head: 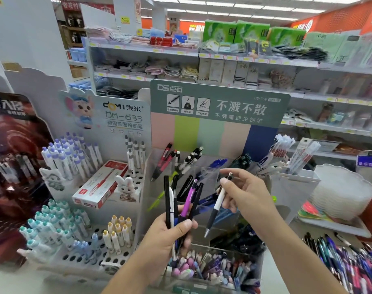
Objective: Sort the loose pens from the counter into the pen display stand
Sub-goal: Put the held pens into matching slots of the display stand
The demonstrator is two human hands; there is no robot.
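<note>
DOMI DM-633 stand, DS header

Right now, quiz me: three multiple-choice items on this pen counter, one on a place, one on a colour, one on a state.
1. Where does the red and white pen box lie?
A. on the white stand with holes, left of the clear pen stand
B. in the clear bin at the front
C. on the top shelf behind

2. What colour is the brightest pen in the bunch that the left hand holds?
A. orange
B. purple
C. green

3. What is the right hand doing?
A. resting flat on the counter
B. hanging idle
C. pinching one white and black pen, tip down

Answers: 1 A, it leans on the holed stand. 2 B, a purple pen stands out. 3 C, fingers pinch its upper end.
</note>
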